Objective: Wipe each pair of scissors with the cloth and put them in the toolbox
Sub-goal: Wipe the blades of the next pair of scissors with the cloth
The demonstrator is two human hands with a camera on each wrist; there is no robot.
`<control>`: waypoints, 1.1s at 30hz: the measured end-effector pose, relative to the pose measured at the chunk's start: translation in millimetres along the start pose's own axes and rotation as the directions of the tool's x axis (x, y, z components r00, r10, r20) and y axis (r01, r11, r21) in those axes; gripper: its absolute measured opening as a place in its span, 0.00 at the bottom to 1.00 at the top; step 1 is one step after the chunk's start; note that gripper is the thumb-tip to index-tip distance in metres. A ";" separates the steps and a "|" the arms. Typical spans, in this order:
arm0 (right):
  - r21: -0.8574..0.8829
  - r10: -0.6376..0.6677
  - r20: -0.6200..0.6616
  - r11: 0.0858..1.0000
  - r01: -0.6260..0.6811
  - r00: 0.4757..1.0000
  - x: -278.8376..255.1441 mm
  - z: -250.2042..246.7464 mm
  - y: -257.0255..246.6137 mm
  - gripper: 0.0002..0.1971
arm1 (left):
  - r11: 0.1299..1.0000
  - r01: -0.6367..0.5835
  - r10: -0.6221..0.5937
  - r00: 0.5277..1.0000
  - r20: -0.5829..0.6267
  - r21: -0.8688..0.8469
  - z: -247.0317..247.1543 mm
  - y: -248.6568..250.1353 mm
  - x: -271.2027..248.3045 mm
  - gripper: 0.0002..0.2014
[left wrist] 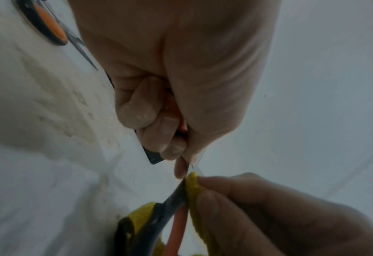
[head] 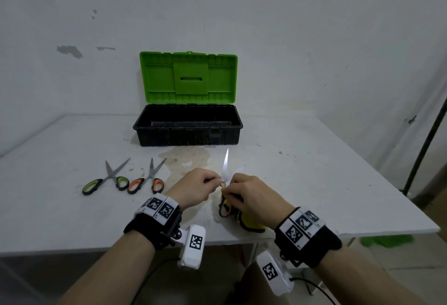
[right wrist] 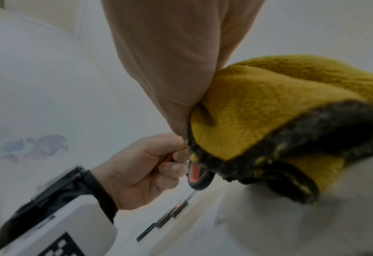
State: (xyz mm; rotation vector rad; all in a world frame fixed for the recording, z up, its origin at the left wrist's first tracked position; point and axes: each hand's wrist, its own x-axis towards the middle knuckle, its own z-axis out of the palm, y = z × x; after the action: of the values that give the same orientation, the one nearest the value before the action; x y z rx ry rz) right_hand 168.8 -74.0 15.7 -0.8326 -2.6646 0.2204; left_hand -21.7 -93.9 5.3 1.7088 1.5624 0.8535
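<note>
**Scissors Under the Cloth**

Red-handled scissors (head: 225, 179), blades up and parted, meet a yellow, dark-edged cloth (head: 251, 222). Green-handled scissors (head: 106, 179) and orange-handled scissors (head: 147, 179) lie splayed before the open black toolbox (head: 187, 133), green lid upright.

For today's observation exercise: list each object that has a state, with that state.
toolbox: lid open
held scissors: blades open, gripped by left hand
cloth: pinched by right hand, against the blade
green scissors: open, on table
orange scissors: open, on table
</note>
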 end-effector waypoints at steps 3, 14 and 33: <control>0.017 0.031 -0.011 0.999 -0.031 0.999 1.8 -2.2 5.2 0.10 | 0.987 0.120 -0.115 0.992 0.056 -0.106 4.6 0.0 -2.3 0.11; 0.058 0.102 -0.213 0.994 -0.091 0.972 11.4 -12.5 5.7 0.09 | 0.905 0.085 -0.085 0.996 0.019 -0.416 0.0 4.8 -5.6 0.08; -0.006 0.035 -0.155 0.999 -0.036 0.987 12.4 -3.0 -5.8 0.09 | 0.965 0.007 -0.036 0.994 -0.103 -0.263 4.4 11.4 -0.9 0.08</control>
State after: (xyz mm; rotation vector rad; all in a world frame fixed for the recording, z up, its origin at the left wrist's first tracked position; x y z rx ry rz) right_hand 157.2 -71.5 23.4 -0.8636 -2.5100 0.1469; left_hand -11.7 -95.8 12.1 1.4753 1.4599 1.1045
